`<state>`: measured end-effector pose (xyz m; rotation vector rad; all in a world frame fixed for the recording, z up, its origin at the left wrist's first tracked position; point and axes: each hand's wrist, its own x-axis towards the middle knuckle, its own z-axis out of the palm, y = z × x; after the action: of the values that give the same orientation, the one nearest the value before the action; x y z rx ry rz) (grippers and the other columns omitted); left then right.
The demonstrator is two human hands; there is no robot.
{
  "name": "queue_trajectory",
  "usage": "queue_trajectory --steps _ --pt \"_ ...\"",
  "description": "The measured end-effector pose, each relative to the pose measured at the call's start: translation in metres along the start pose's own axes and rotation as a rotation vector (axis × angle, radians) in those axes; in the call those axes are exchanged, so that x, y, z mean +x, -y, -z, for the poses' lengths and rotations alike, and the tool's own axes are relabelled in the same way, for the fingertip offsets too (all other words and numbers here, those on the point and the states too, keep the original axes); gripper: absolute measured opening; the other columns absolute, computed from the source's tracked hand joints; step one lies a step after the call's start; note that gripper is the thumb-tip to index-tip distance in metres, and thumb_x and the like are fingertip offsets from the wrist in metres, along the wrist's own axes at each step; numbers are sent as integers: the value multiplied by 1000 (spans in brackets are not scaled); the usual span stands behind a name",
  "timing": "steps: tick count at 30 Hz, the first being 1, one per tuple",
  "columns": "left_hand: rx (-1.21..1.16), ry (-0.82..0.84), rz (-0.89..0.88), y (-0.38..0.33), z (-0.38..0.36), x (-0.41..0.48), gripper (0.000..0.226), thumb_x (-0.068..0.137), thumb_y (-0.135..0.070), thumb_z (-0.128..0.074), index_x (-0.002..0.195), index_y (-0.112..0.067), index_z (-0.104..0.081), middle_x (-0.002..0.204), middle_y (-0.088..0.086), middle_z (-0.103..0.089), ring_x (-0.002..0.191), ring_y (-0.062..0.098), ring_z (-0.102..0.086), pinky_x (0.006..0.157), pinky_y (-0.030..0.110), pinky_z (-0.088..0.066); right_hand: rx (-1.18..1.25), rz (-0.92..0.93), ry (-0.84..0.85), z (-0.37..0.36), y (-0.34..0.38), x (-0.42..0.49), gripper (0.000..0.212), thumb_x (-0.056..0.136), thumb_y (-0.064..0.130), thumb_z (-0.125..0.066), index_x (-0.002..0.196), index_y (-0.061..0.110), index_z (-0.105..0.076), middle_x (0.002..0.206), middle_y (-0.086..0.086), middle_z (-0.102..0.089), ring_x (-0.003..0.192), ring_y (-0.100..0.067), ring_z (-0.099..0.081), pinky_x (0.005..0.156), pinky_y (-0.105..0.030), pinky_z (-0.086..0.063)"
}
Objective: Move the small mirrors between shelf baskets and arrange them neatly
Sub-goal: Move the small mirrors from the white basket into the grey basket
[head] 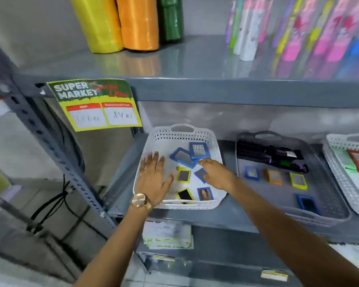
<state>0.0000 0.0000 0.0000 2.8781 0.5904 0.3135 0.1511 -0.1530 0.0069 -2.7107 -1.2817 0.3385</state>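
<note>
A white basket (174,133) on the middle shelf holds several small framed mirrors: two blue ones (199,150) overlapping at the back, a green-framed one (183,176), and a green (186,195) and a blue one (205,194) at the front. My left hand (153,177) lies flat with fingers spread on the basket's left floor, holding nothing. My right hand (216,172) reaches in from the right, its fingers closed on a tilted blue mirror (200,174). A grey basket (327,212) to the right holds blue (252,172), orange (274,176), green (298,180) and another blue mirror (306,203).
Black and purple combs (272,155) lie at the back of the grey basket. Another white basket (340,175) stands at far right. A green price sign (97,104) hangs from the upper shelf edge. Coloured rolls (120,23) and packaged goods (298,27) stand on the upper shelf.
</note>
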Motion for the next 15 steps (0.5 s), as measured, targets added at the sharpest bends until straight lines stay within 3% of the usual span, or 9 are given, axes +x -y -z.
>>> queue_trajectory --steps 5,9,13,15 --pt "64 -65 134 15 -4 -4 90 77 -59 -7 144 -4 -34 155 20 -24 147 36 -11 118 47 6 -11 -62 143 -12 8 21 53 85 33 -67 124 0 -51 132 -16 -51 123 -32 -50 102 -37 -41" --pt "96 17 179 11 -2 -1 90 77 -60 -9 148 -6 -24 158 21 -12 147 37 -3 119 47 3 -22 -95 41 -17 13 22 43 85 25 -65 119 1 -54 127 -17 -55 119 -33 -53 97 -37 -41" --pt "98 51 207 11 -4 -1 81 89 -57 -30 149 -4 -18 158 24 -7 146 39 1 120 47 1 87 -129 -79 -20 17 15 37 83 12 -62 118 3 -57 122 -16 -60 116 -33 -56 97 -36 -44" --pt "94 44 203 12 -5 -1 80 91 -54 -38 149 -3 -17 158 24 -6 147 39 1 120 47 0 231 -149 -230 -12 21 4 21 81 8 -62 101 2 -61 109 -17 -65 105 -34 -61 89 -34 -49"
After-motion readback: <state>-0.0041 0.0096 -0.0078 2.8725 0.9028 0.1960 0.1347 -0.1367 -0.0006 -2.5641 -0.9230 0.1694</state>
